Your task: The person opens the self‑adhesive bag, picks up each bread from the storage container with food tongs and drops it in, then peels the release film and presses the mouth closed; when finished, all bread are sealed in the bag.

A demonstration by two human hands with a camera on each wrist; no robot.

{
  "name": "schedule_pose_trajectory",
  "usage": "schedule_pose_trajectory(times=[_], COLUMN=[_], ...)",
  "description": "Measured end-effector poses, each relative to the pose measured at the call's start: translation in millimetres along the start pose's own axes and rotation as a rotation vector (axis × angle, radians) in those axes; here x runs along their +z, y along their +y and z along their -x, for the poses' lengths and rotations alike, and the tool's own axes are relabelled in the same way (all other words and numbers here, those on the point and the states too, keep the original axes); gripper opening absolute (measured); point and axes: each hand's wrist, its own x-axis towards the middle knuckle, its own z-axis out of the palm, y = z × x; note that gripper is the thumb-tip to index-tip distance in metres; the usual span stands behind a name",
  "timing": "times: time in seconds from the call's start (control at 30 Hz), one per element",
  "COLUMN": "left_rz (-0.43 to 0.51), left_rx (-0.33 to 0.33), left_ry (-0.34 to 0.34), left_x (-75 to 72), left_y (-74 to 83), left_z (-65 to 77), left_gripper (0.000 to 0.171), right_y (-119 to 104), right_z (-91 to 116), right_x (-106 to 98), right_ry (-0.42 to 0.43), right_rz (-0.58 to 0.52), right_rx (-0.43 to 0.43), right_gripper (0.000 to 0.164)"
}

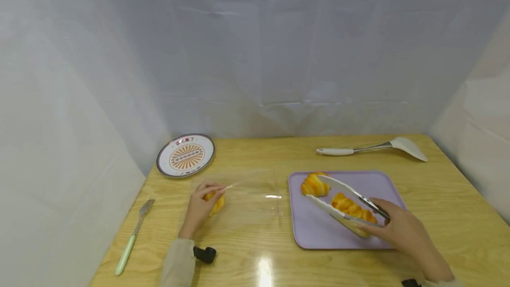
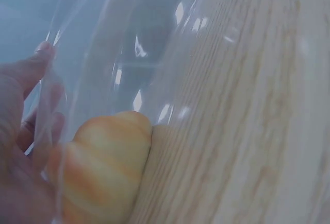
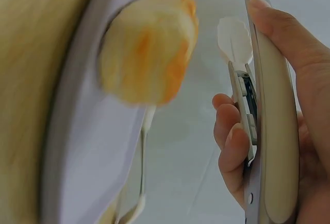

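Observation:
My left hand (image 1: 201, 205) pinches the edge of a clear plastic bag (image 1: 251, 203) spread over the wooden table. Inside the bag, close by the palm, lies a croissant (image 2: 108, 162). My right hand (image 1: 406, 229) grips a pair of tongs (image 3: 276, 121) with white tips and cream-coloured handles. Their arms are spread apart above a lilac tray (image 1: 314, 234). On that tray are a croissant (image 1: 314, 184) at the back left corner, which the tong tips overlap in the head view, and a longer croissant (image 1: 350, 208), seen between the tong arms.
A patterned plate (image 1: 163, 156) stands at the back left. In front of it lies a fork (image 1: 129, 247) with a pale green handle. Behind the tray a white ladle-like utensil (image 1: 406, 146) lies along the back edge. White sheeting (image 1: 255, 56) encloses the table's back and sides.

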Motion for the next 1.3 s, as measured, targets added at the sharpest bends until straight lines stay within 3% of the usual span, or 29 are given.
schedule_pose_trajectory(times=[0.2, 0.37, 0.53, 0.67, 0.83, 1.07, 1.3], left_rz=[0.02, 0.032, 0.059, 0.07, 0.071, 0.093, 0.089], left_rx=[0.034, 0.045, 0.031, 0.014, 0.045, 0.041, 0.047], left_ry=[0.003, -0.002, -0.005, -0.009, 0.0, -0.009, -0.03], left_x=[-1.7, -2.3, -2.8, -3.0, -1.9, -0.3, -2.5], left_y=[-7.5, -7.6, -7.6, -8.2, -10.1, -11.6, -13.6], left_z=[-2.3, -2.8, -2.5, -2.4, -2.0, -1.8, -2.4], left_gripper=[0.013, 0.013, 0.014, 0.014, 0.013, 0.014, 0.015], right_y=[38, 59, 70, 75, 78, 76, 62], right_z=[32, 49, 57, 61, 62, 60, 56], right_x=[-14, -19, -20, -19, -12, -9, -9], right_ry=[-0.089, -0.251, -0.367, -0.369, -0.358, -0.278, -0.267], right_rz=[0.028, 0.012, 0.007, 0.023, 0.045, 0.096, 0.075], right_rx=[0.165, 0.299, 0.355, 0.325, 0.289, 0.224, 0.255], right_gripper=[0.082, 0.094, 0.093, 0.091, 0.089, 0.077, 0.084])
